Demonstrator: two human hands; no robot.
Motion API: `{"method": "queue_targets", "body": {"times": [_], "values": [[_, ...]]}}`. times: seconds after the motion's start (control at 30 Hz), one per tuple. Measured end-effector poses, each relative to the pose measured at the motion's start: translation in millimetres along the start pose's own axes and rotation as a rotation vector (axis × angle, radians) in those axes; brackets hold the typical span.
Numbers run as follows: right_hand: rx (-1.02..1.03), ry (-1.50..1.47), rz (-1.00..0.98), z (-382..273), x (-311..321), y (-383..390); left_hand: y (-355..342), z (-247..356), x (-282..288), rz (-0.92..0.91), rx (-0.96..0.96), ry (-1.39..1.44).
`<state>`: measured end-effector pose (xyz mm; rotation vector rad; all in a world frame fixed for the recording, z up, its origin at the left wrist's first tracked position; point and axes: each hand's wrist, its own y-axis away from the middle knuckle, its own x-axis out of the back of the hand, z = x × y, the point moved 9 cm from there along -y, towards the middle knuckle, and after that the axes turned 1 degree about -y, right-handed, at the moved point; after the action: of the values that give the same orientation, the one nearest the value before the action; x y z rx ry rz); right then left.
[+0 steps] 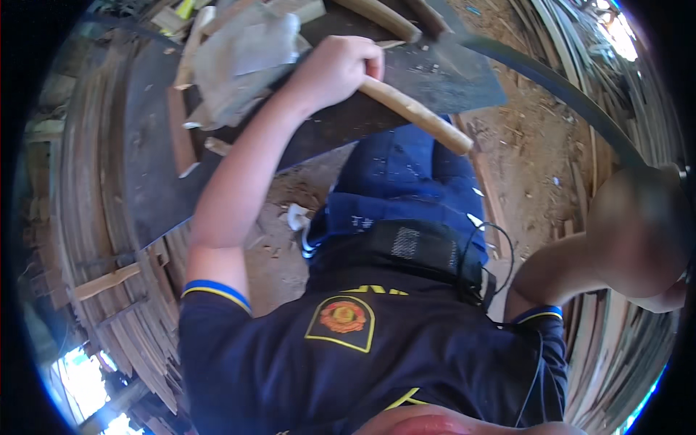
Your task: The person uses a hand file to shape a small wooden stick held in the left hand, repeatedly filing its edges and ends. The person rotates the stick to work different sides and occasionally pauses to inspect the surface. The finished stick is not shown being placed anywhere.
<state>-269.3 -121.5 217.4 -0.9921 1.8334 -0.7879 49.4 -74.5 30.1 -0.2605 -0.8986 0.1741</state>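
Observation:
My left hand (337,71) is closed round one end of a peeled, round wooden stick (417,114), over a dark board (319,132). The stick's other end points toward my right, past the board's near edge and above my legs. At the right, my right hand (638,235) is raised close to the camera and smeared by motion. It grips a machete (565,90), whose long dark blade reaches toward the far edge of the board. The blade appears curved, and its tip is blurred. The machete's handle is hidden in the hand.
Wood offcuts and a pale, flat sheet-like piece (250,61) lie left of my left hand. More round sticks (380,16) rest at the board's far side. Stacked wooden strips (98,181) line both sides. Chips litter the dirt floor (533,156).

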Motion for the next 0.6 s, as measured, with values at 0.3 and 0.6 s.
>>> {"method": "queue_targets", "body": {"times": [0.3, 0.6], "values": [[-0.133, -0.104, 0.1, 56.4, 28.2, 37.2, 4.4, -13.5, -1.5, -0.008, 0.033, -0.096], [-0.122, 0.097, 0.16, 46.9, 61.8, 104.5, 11.7, -13.6, -0.8, -0.001, 0.117, -0.135]]}}
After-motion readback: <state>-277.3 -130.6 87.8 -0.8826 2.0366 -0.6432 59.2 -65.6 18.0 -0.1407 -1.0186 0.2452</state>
